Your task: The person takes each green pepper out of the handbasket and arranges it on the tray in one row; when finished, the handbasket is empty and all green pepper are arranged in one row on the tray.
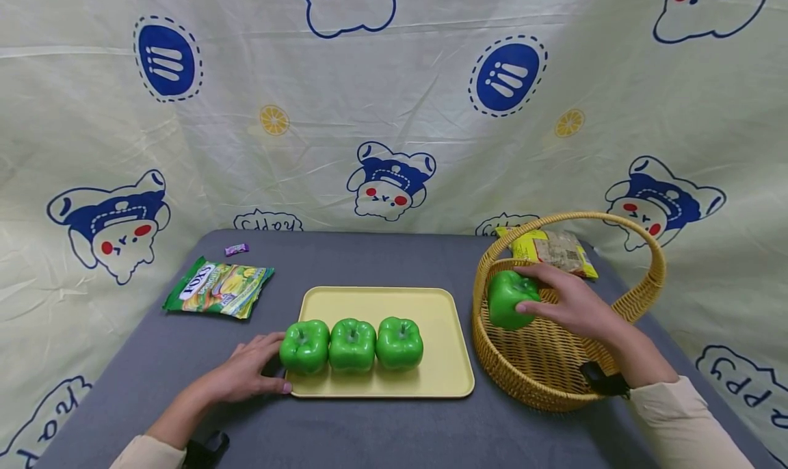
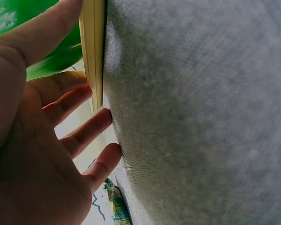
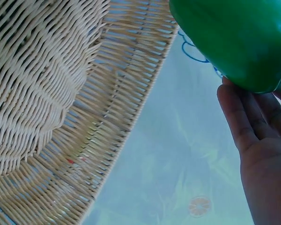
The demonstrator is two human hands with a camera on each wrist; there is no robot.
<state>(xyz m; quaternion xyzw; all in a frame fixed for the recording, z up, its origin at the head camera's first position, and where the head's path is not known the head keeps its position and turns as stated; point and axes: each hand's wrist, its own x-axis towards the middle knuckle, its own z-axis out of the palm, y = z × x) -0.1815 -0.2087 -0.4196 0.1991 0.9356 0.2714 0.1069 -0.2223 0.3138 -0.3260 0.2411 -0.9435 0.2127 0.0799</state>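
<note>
Over the wicker basket (image 1: 523, 390) my right hand (image 1: 569, 301) grips a green bell pepper (image 1: 509, 301) between thumb and fingers. The same pepper (image 3: 239, 42) fills the upper right of the right wrist view. On the yellow tray (image 1: 443, 346) three more green bell peppers stand in a row: a left one (image 1: 304, 346), a middle one (image 1: 352, 344) and a right one (image 1: 399, 343). My left hand (image 1: 249, 370) rests at the tray's left edge beside the left pepper. In the left wrist view its fingers (image 2: 86, 133) are extended, with fingertips at the tray's rim.
A green snack packet (image 1: 218, 288) lies on the grey table (image 1: 369, 435) at the back left, with a small purple wrapped candy (image 1: 237, 249) behind it. Behind the basket lies a yellow packet (image 1: 554, 250). The basket's tall handle (image 1: 652, 264) arches above my right hand.
</note>
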